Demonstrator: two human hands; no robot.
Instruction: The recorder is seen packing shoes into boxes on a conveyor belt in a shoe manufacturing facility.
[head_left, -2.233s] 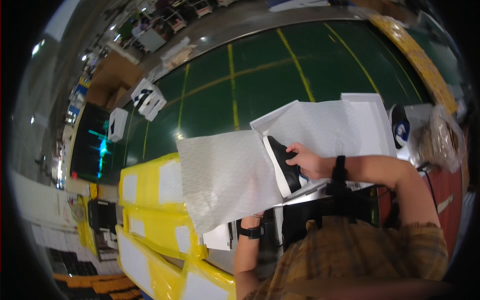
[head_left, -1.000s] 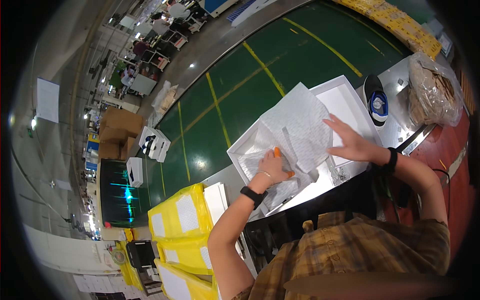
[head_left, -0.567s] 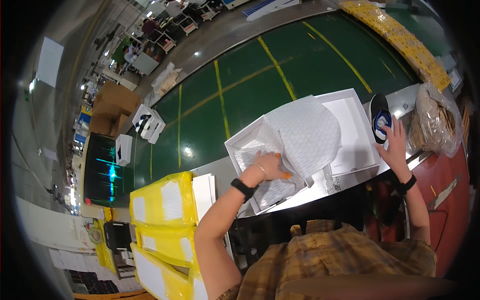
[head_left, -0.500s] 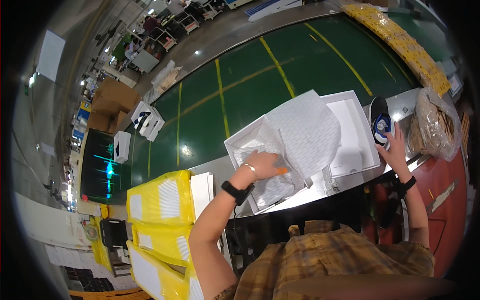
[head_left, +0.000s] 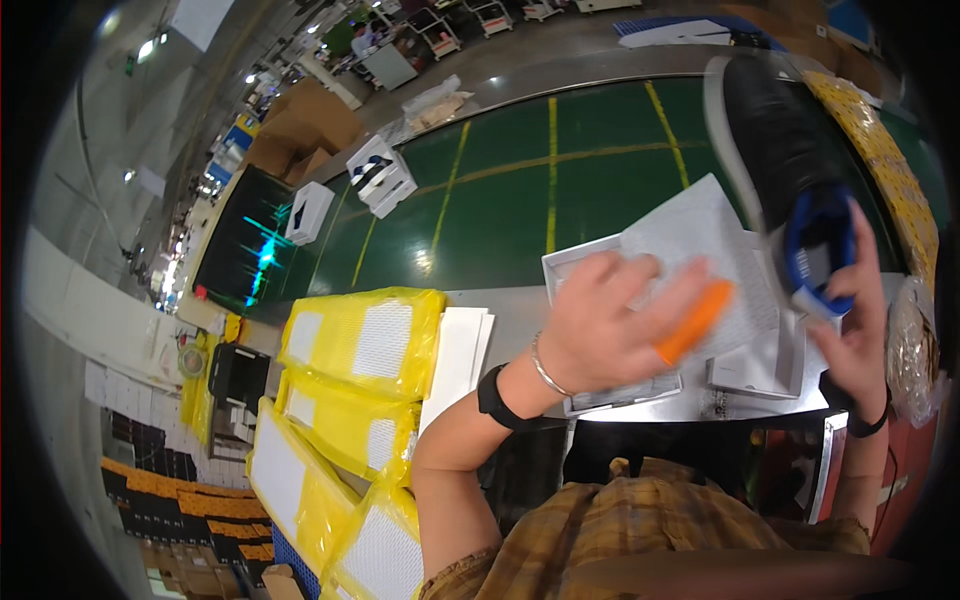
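A black shoe [head_left: 765, 140] with a pale sole and blue lining is raised in my right hand [head_left: 858, 325], whose fingers and thumb grip its heel end. The toe points up and away, blurred by motion. My left hand [head_left: 610, 325] hovers over a white shoebox [head_left: 556, 275], its bent fingers apart and holding nothing visible. An orange band wraps one of its fingers. Patterned white tissue paper [head_left: 745, 265] stands up out of the box, just beyond this hand. Right of it lies the white box part [head_left: 755, 375], partly behind the shoe and paper.
A green conveyor belt [head_left: 490, 215] with yellow lines runs behind the metal table edge. Two small white boxes [head_left: 385, 190] rest on it at the left. Yellow-wrapped packs [head_left: 350, 335] and white sheets [head_left: 460, 355] are beside my left arm. A plastic bag [head_left: 910, 350] sits far right.
My right hand has taken hold of the shoe and lifted it off the table. The left hand has come up from the tissue paper in the box. The view has shifted.
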